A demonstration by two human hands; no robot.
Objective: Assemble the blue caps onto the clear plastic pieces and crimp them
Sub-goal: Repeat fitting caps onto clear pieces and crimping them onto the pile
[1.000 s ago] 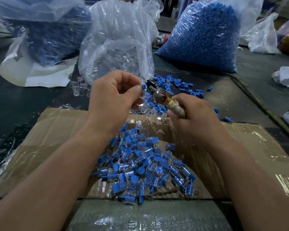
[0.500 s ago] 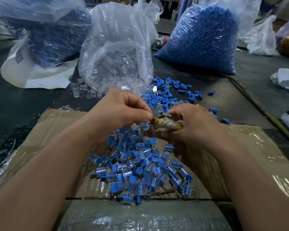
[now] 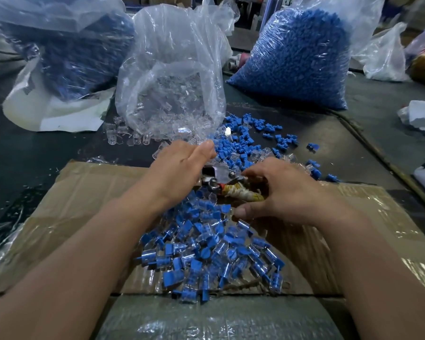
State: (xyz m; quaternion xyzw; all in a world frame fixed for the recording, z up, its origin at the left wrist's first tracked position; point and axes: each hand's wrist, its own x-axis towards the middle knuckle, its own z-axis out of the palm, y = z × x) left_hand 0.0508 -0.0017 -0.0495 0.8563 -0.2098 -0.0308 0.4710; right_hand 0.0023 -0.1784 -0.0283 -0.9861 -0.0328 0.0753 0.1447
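Right hand grips crimper, long axis left-right, head pointing left. Left hand flat over caps. Dark tabletop.

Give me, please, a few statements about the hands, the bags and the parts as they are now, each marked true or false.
1. The right hand grips the crimper. True.
2. The pile of capped pieces lies on the bare table. False: it lies on the cardboard.
3. The cap bag stands to the right of the clear bag. True.
4. The loose caps beyond the hands are red. False: they are blue.
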